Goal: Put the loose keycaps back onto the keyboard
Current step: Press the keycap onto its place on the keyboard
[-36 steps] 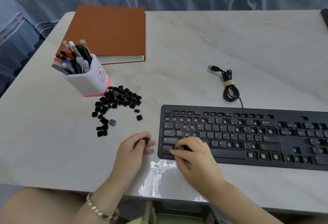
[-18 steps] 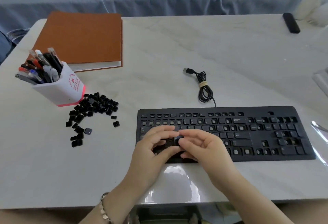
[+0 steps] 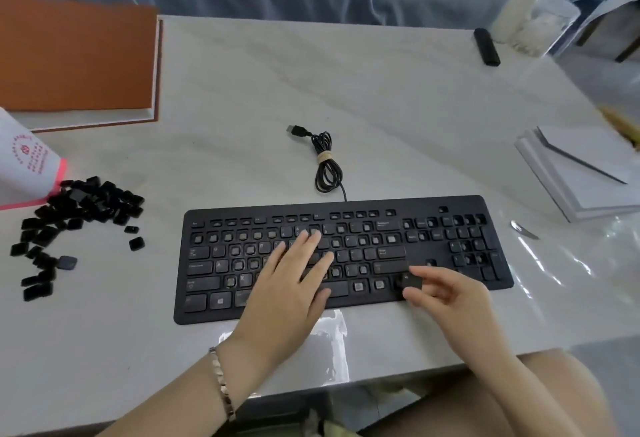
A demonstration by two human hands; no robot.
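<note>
Now pinching one black keycap (image 3: 410, 280) between thumb and forefinger of the right hand (image 3: 450, 294), down at the bottom row near the right end of the main key block of the keyboard (image 3: 408, 206); remaining fingers loosely bent, clear of the keys. Hard to tell whether seated in a socket or only held against it. Lying flat across the middle rows with the left hand (image 3: 291, 284), fingers straight and slightly spread, grasping nothing, a bracelet (image 3: 221, 384) on that wrist. Black keyboard along the front edge of the table (image 3: 346, 72), roughly midway between left and right edges, with many sockets bare and pale stems showing among the fitted keys. Well to its left, close to the left edge, a scattered heap of loose keycaps (image 3: 79, 208), right up against the pink-rimmed base of a white pen cup (image 3: 27, 166). Behind the cup, towards the far left corner, a brown notebook (image 3: 76, 58). Just behind the keyboard's back edge, a coiled cable (image 3: 327, 166) with a tie around it and the plug lying free. At the far right corner, a small black bar (image 3: 486, 46); by the right edge, a stack of white paper (image 3: 581, 173)
</note>
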